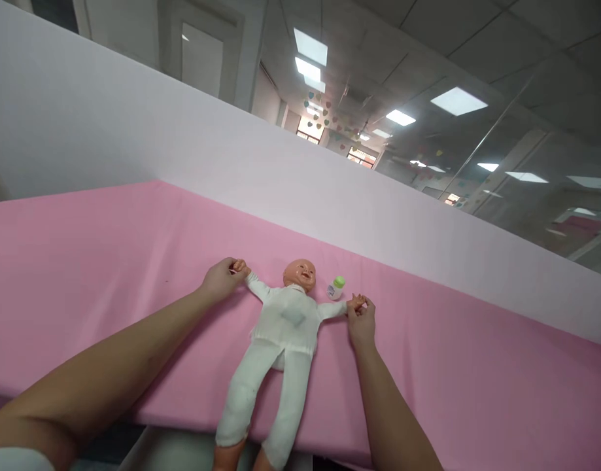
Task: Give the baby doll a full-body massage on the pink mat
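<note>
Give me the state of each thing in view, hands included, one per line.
Doll: face up, dressed in white, arms spread, legs reaching over the near edge.
Left hand: closed on the doll at one outstretched arm's end.
Right hand: pinching the doll at the other.
Bottle: green cap on; standing or lying, cannot tell.
Pink cover: spread out, lightly creased.
Ceiling lights: lit.
</note>
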The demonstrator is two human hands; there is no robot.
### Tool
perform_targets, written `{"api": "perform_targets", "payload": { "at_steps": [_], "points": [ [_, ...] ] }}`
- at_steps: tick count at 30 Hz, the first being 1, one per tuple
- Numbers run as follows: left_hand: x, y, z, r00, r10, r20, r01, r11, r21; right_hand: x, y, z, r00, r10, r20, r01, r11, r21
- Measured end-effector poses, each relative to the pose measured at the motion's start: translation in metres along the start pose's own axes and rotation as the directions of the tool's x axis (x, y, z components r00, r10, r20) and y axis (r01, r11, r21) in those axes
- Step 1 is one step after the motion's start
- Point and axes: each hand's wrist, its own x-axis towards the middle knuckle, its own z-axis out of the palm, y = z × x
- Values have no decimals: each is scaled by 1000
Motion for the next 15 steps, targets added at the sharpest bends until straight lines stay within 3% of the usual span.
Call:
{"api": "perform_targets", "payload": {
  "at_steps": [6,11,15],
  "points": [
    [-2,1,9,996,-84,-12,84,996,-28,10,16,-4,996,78,-34,-81,992,-94],
    [-2,-4,14,991,-134,-2,133,986,-95,14,26,-8,993,111,-30,-107,986,125],
    [-3,-4,14,993,-120,25,121,992,-43,17,34,-10,991,133,-21,-128,979,156]
  ]
}}
